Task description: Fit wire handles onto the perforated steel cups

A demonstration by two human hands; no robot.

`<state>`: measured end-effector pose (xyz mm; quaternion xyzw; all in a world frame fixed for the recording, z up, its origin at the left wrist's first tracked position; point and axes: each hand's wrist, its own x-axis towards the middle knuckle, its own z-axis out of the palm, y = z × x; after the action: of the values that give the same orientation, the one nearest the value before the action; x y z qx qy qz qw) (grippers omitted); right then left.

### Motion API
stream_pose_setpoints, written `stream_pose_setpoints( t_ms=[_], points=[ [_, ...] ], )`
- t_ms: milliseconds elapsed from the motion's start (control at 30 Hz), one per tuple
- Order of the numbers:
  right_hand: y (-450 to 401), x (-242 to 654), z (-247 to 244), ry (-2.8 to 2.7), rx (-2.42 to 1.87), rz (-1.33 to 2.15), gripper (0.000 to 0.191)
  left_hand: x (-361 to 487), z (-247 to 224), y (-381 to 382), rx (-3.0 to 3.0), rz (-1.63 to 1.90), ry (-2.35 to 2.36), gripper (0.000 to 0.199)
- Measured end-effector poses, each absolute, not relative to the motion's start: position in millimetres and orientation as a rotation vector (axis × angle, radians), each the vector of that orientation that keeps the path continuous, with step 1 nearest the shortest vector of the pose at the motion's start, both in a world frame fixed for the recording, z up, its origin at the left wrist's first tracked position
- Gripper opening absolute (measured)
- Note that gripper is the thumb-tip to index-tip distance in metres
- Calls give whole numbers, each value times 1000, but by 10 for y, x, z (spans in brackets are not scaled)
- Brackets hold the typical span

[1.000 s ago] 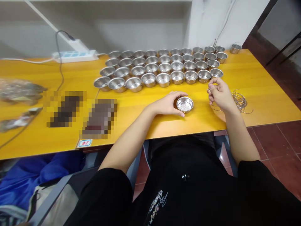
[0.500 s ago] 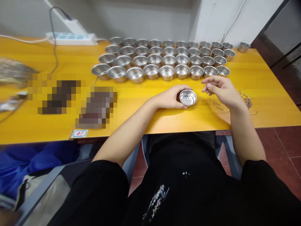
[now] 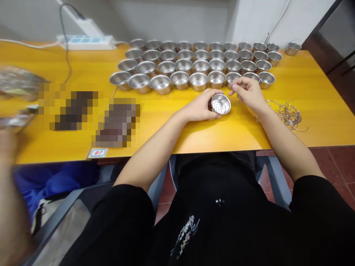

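A small perforated metal cup (image 3: 221, 104) is gripped round its side by my left hand (image 3: 203, 106), tilted so that the holes in its bottom show. Close to the cup's right rim, my right hand (image 3: 248, 94) is closed in a pinch on a thin wire (image 3: 239, 99), of which only a little shows below the fingertips. A tangled heap of thin bent wires (image 3: 290, 114) lies on the table, right of my right wrist and partly behind the forearm.
Rows of similar metal cups (image 3: 198, 81) stand beyond my hands on the yellow table (image 3: 155, 125). One cup (image 3: 293, 48) sits apart at the back right. A power strip (image 3: 85, 42) lies back left. A co-worker's blurred arm (image 3: 13, 207) is at the left edge.
My right hand has moved up and left, closer to the cup, uncovering more of the wire heap. My left hand keeps the cup, slightly raised. A co-worker's arm has appeared at the left.
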<state>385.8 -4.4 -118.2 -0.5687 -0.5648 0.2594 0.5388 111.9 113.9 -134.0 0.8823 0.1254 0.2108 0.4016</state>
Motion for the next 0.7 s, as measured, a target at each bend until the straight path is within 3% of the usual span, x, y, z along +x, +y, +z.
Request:
stream_pose_setpoints(
  t_ms=[300,533,700],
  points=[
    [-12,3841,-1190,-1341,-1322,701,85,1112,-1372,1216,2225,608,487,98],
    [41,3894,-1323,-1345,-1370,780,71,1190,-1495,1293,2183,679,395,99],
    [48,3927,-1335,-1364,-1445,825,44,1201,-1424,1221,2188,621,365,102]
  ],
)
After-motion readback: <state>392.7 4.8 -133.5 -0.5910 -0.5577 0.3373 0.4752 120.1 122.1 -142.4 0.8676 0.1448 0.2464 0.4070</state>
